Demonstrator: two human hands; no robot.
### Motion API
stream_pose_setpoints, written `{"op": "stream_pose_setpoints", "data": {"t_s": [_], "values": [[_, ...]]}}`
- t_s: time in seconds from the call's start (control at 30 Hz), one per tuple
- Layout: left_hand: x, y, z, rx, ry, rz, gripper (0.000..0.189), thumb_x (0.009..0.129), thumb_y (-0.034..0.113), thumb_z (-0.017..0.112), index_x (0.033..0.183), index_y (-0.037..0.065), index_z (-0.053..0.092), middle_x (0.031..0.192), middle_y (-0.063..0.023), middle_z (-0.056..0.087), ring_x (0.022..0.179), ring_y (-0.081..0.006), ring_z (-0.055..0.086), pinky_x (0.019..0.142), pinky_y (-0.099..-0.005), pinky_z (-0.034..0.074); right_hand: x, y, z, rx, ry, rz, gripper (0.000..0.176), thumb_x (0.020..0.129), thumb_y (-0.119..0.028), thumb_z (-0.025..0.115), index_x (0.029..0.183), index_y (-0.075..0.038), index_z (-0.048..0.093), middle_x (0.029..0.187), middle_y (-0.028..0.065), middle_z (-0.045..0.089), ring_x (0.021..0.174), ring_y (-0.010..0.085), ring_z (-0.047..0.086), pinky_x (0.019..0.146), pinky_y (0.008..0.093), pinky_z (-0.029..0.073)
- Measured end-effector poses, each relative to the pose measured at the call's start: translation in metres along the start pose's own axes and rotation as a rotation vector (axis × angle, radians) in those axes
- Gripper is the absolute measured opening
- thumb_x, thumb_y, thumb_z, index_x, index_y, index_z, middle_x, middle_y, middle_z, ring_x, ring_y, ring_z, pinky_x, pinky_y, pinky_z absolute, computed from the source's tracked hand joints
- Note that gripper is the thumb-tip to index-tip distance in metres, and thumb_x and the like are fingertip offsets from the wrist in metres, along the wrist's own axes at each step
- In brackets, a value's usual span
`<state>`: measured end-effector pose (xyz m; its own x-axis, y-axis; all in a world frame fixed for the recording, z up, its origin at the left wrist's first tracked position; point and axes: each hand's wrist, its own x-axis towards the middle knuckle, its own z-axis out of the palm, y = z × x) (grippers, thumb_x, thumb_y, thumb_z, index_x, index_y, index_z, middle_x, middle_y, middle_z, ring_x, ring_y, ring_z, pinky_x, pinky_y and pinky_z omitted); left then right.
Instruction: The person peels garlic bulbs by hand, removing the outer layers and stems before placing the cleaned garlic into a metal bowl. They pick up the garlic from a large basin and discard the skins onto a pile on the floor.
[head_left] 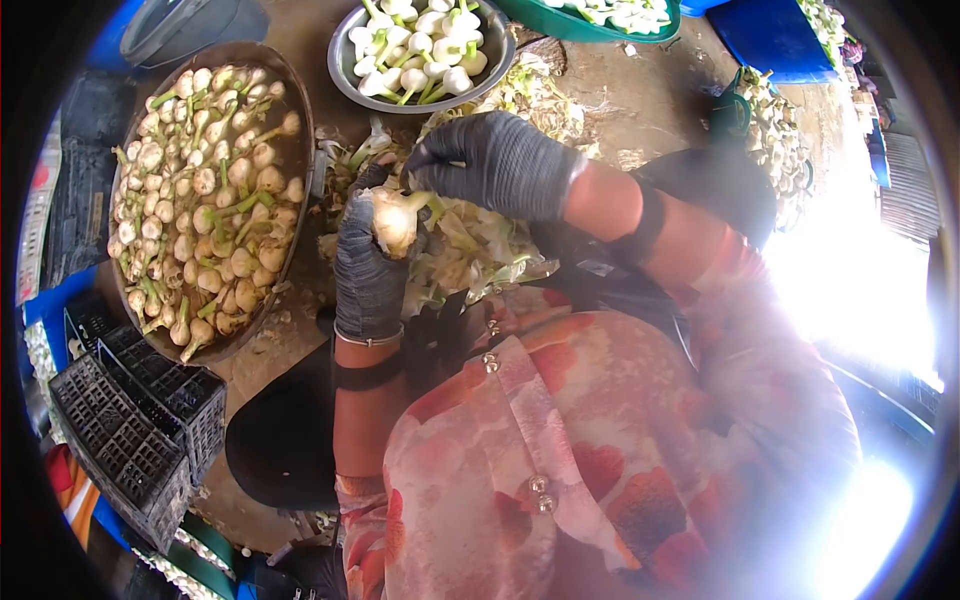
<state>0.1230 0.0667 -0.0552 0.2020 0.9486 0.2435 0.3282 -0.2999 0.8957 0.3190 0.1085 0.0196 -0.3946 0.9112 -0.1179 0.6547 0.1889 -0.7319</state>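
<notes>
My left hand (370, 270), in a dark grey knit glove, grips a garlic bulb (393, 225) with a short pale green stem stub, held upright over a heap of peeled skins (475, 250). My right hand (500, 165), gloved the same way, is just above and right of the bulb, with its fingers curled and the tips pinched close to the stem. Whatever may be between those fingertips is hidden. Beyond the hands stands a grey metal bowl (420, 104) filled with clean white garlic bulbs with trimmed green stems.
At the left a large oval tub (306, 150) holds many unpeeled garlic bulbs. Black plastic crates (125, 430) stand below it. A green basin (570, 28) with white bulbs is at the top, beside a blue panel (770, 40). More garlic (775, 130) is piled at the right.
</notes>
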Motion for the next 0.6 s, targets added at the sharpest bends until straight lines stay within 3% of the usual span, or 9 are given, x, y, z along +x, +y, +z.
{"op": "stream_pose_setpoints", "data": {"t_s": [0.07, 0.1, 0.2, 0.23, 0.33, 0.47, 0.53, 0.6], "values": [[0.001, -0.004, -0.001, -0.493, -0.016, -0.429, 0.025, 0.103, 0.022, 0.046, 0.110, 0.001, 0.058, 0.102, -0.0068, 0.061, 0.091, -0.0139, 0.059, 0.086, -0.0281, 0.051, -0.007, 0.000, 0.000, -0.214, 0.051, -0.250, 0.024, 0.087, -0.026, 0.066, 0.097, -0.006, 0.070, 0.091, 0.0124, 0.069, 0.088, 0.0287, 0.066, 0.080, 0.0376, 0.053], [0.004, -0.005, 0.000, -0.741, -0.027, -0.643, 0.023, 0.104, 0.018, 0.045, 0.111, 0.001, 0.058, 0.103, -0.0076, 0.061, 0.093, -0.0143, 0.059, 0.088, -0.0282, 0.051, -0.007, -0.003, 0.003, -0.463, 0.083, -0.335, 0.023, 0.084, -0.026, 0.066, 0.096, -0.006, 0.071, 0.086, 0.0114, 0.068, 0.085, 0.0288, 0.065, 0.078, 0.0397, 0.052], [-0.004, -0.060, 0.013, -0.769, -0.068, -0.625, 0.024, 0.104, 0.014, 0.041, 0.115, 0.000, 0.057, 0.105, -0.0086, 0.061, 0.098, -0.0149, 0.058, 0.092, -0.0290, 0.049, -0.011, -0.005, 0.011, -0.582, 0.070, -0.372, 0.023, 0.082, -0.025, 0.065, 0.094, -0.006, 0.071, 0.083, 0.0115, 0.066, 0.083, 0.0296, 0.064, 0.077, 0.0406, 0.052], [-0.006, -0.065, 0.015, -0.725, -0.080, -0.610, 0.025, 0.105, 0.014, 0.039, 0.116, -0.001, 0.056, 0.106, -0.0089, 0.061, 0.099, -0.0150, 0.058, 0.093, -0.0293, 0.048, -0.011, -0.002, 0.017, -0.537, 0.203, -0.398, 0.018, 0.074, -0.023, 0.065, 0.074, -0.005, 0.069, 0.072, 0.0132, 0.065, 0.076, 0.0324, 0.064, 0.067, 0.0434, 0.051], [-0.001, -0.023, 0.015, -0.588, -0.087, -0.584, 0.032, 0.106, 0.020, 0.037, 0.121, -0.001, 0.055, 0.111, -0.0095, 0.060, 0.103, -0.0150, 0.057, 0.096, -0.0299, 0.047, -0.013, -0.009, 0.017, -0.557, 0.193, -0.280, 0.020, 0.076, -0.026, 0.065, 0.076, -0.007, 0.070, 0.073, 0.0140, 0.065, 0.075, 0.0331, 0.064, 0.068, 0.0429, 0.051], [0.004, 0.003, 0.012, -1.007, -0.019, -0.682, 0.041, 0.106, 0.028, 0.036, 0.129, -0.002, 0.053, 0.120, -0.0103, 0.058, 0.109, -0.0155, 0.055, 0.098, -0.0299, 0.044, -0.013, -0.012, 0.008, -0.275, 0.094, -0.087, 0.019, 0.080, -0.026, 0.063, 0.083, -0.008, 0.070, 0.077, 0.0142, 0.065, 0.076, 0.0334, 0.064, 0.070, 0.0427, 0.051], [0.004, 0.002, 0.010, -0.990, 0.005, -0.697, 0.044, 0.106, 0.030, 0.036, 0.131, -0.002, 0.052, 0.123, -0.0104, 0.058, 0.112, -0.0162, 0.054, 0.099, -0.0301, 0.043, -0.013, 0.001, 0.006, -0.146, 0.056, -0.094, 0.020, 0.084, -0.024, 0.062, 0.092, -0.007, 0.071, 0.083, 0.0129, 0.066, 0.076, 0.0329, 0.064, 0.072, 0.0414, 0.052], [0.004, -0.004, 0.006, -0.749, 0.015, -0.686, 0.044, 0.105, 0.030, 0.037, 0.132, -0.001, 0.051, 0.125, -0.0102, 0.058, 0.114, -0.0172, 0.053, 0.101, -0.0306, 0.041, -0.017, -0.010, -0.001, -0.262, 0.027, -0.128, 0.019, 0.085, -0.024, 0.063, 0.091, -0.008, 0.071, 0.083, 0.0124, 0.066, 0.078, 0.0322, 0.065, 0.073, 0.0419, 0.052]]}}
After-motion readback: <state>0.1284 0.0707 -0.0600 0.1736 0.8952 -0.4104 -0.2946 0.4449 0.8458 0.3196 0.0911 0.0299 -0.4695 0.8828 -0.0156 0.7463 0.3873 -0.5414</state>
